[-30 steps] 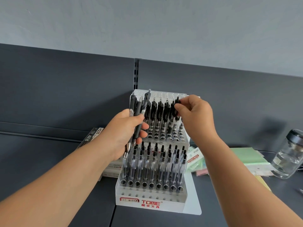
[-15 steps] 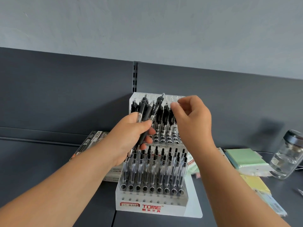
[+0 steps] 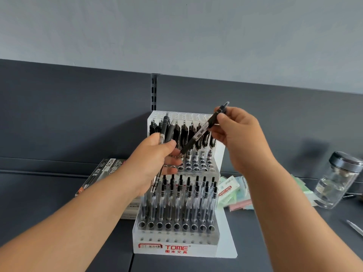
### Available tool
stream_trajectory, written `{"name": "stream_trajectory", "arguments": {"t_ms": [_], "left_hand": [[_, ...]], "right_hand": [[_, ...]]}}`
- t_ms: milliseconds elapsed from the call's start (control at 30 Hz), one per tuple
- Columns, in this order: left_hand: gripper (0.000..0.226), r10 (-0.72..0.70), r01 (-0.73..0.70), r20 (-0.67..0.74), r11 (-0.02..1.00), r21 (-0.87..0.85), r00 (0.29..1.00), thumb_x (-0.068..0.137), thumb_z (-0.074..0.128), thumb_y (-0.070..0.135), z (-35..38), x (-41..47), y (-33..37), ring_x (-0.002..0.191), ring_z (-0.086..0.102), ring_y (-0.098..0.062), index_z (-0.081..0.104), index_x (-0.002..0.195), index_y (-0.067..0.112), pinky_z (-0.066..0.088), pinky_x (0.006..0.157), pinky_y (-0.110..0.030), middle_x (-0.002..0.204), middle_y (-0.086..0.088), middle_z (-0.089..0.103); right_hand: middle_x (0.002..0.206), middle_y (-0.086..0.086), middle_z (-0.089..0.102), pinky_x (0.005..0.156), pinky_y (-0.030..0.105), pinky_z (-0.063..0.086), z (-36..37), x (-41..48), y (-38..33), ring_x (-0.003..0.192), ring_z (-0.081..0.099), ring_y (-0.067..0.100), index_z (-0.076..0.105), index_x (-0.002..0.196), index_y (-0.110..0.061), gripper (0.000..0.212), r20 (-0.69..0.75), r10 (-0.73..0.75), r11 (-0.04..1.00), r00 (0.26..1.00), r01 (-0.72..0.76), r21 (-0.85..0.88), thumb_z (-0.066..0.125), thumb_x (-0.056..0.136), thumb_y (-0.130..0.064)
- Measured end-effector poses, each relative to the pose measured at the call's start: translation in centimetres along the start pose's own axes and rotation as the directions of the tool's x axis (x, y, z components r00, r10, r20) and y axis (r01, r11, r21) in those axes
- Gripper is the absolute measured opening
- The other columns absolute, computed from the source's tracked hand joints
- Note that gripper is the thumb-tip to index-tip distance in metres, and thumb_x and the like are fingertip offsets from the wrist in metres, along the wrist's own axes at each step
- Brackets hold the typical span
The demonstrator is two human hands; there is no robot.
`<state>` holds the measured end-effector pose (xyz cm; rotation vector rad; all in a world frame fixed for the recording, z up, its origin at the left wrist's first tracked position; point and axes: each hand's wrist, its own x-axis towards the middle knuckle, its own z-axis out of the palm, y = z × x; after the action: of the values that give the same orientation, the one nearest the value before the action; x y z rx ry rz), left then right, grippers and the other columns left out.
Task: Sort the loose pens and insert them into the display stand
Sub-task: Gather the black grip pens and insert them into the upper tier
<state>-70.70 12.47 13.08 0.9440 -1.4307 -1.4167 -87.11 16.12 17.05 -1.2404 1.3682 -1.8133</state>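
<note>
Right hand (image 3: 238, 138) pinching tilted pen (image 3: 200, 132) before display stand (image 3: 174, 249)

A single wide-angle camera, worn on the person's head, gives the only view. It looks forward and somewhat down along both forearms, facing the dark back panel (image 3: 78, 114) at the shelf's (image 3: 39, 203) rear edge and the grey wall (image 3: 176, 32) above it. The display stand (image 3: 172, 246) is mid-frame and close, seen head-on from slightly above. The left hand (image 3: 151, 160) and right hand (image 3: 239, 138) are nearer the lens, before the stand's upper tier. A jar (image 3: 337, 179) sits near the frame's right side.
</note>
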Motion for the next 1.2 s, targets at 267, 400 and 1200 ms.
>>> {"name": "stream_trajectory", "arguments": {"t_ms": [267, 400, 1200], "left_hand": [[0.020, -0.001, 0.003, -0.024, 0.998, 0.063, 1.000, 0.098, 0.052, 0.019, -0.1, 0.2, 0.2, 0.062, 0.060, -0.015, 0.053, 0.112, 0.006, 0.054, 0.061, -0.032, 0.082, -0.007, 0.061], [0.018, 0.025, -0.025, 0.002, 0.985, 0.171, 1.000, 0.098, 0.052, 0.024, -0.3, 0.1, 0.1, 0.055, 0.057, -0.012, 0.054, 0.108, 0.010, 0.049, 0.053, -0.027, 0.075, -0.004, 0.058], [0.020, -0.033, 0.033, 0.226, 0.999, 0.005, 0.974, 0.099, 0.046, 0.018, 1.0, -1.1, 0.8, 0.062, 0.064, -0.018, 0.063, 0.102, 0.007, 0.053, 0.061, -0.031, 0.074, -0.006, 0.070]], "right_hand": [[0.085, -0.013, 0.066, 0.075, 0.022, 0.050, -0.8, 0.8, 0.2, 0.082, 0.065, 0.010, 0.058, 0.096, -0.025, 0.015, -0.064, -0.312, 0.861, 0.948, 0.254, -0.440, 0.055, 0.093, -0.010], [0.085, -0.016, 0.063, 0.073, 0.020, 0.047, -0.5, 0.9, 1.3, 0.082, 0.061, 0.006, 0.060, 0.101, -0.023, 0.014, -0.019, -0.289, 0.820, 0.957, 0.237, -0.521, 0.054, 0.094, -0.013], [0.081, -0.002, 0.068, 0.076, 0.029, 0.052, 1.6, -1.9, 2.8, 0.075, 0.062, 0.011, 0.067, 0.092, -0.014, 0.012, 0.177, 0.025, 0.993, 0.984, -0.004, -0.120, 0.056, 0.094, -0.020]]}}
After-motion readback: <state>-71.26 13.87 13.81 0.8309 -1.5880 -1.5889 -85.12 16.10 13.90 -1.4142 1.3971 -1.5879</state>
